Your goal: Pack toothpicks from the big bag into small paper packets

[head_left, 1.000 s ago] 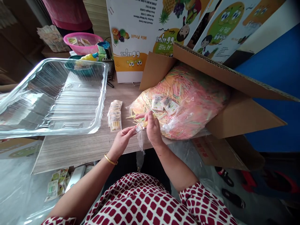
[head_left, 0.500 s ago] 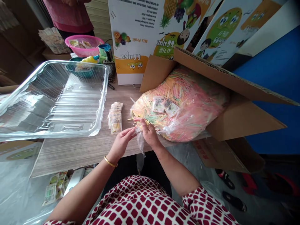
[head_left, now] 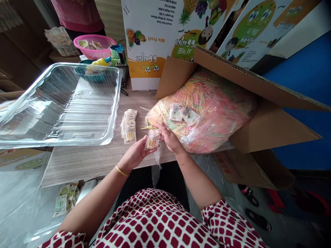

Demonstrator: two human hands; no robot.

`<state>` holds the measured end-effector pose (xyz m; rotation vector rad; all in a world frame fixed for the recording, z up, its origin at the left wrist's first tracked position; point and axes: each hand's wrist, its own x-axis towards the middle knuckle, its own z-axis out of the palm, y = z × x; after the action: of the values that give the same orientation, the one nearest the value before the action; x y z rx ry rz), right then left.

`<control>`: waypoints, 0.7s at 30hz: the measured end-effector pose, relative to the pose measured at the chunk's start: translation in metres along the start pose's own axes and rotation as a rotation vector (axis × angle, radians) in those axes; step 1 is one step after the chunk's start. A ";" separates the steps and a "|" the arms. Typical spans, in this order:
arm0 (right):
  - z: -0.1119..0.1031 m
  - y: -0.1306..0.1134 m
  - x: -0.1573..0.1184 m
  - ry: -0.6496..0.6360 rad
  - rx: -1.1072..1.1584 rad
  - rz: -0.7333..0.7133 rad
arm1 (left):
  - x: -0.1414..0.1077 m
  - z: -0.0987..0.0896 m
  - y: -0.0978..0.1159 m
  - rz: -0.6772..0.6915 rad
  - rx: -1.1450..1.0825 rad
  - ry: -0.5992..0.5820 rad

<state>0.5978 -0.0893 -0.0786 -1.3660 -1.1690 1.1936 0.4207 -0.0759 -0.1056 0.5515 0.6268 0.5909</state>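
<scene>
Okay, so from my end the left hand [head_left: 134, 155] is palm up with the fingers partly curled, gripping a small clear packet [head_left: 152, 139] of yellow sticks between the thumb and fingers, right by the edge of the big bag. The right hand [head_left: 170, 137] is curled up against that big clear bag [head_left: 207, 117] of pink, yellow and green sticks, just beside the packet. I can't tell from here if it's pinching anything or only resting there. A loose strip of clear plastic [head_left: 157, 159] hangs below the hands.

A little pile of packets [head_left: 129, 127] sits on the table [head_left: 77, 168] just left of the hands, and two labelled packets [head_left: 182, 114] lie on top of the bag. The bag sits in an open cardboard box [head_left: 176, 77]. A big clear plastic tray [head_left: 64, 103] takes up the left of the table, with a pink basket [head_left: 94, 46] beyond it, and someone in a pink top [head_left: 77, 13] stands past that.
</scene>
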 end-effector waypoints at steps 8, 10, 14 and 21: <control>-0.007 0.005 0.000 -0.241 -0.153 0.018 | -0.009 -0.013 -0.005 0.053 0.084 -0.001; -0.004 0.006 0.001 -0.245 -0.157 0.008 | -0.013 -0.016 -0.005 0.055 0.084 0.010; 0.002 0.003 0.000 -0.223 -0.109 0.037 | -0.019 -0.017 -0.003 0.104 0.125 -0.002; 0.007 0.010 0.004 -0.223 -0.178 0.016 | -0.018 -0.024 -0.008 0.259 0.407 0.105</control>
<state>0.5923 -0.0857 -0.0894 -1.4019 -1.4527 1.3038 0.3951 -0.0864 -0.1196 0.9981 0.7881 0.7440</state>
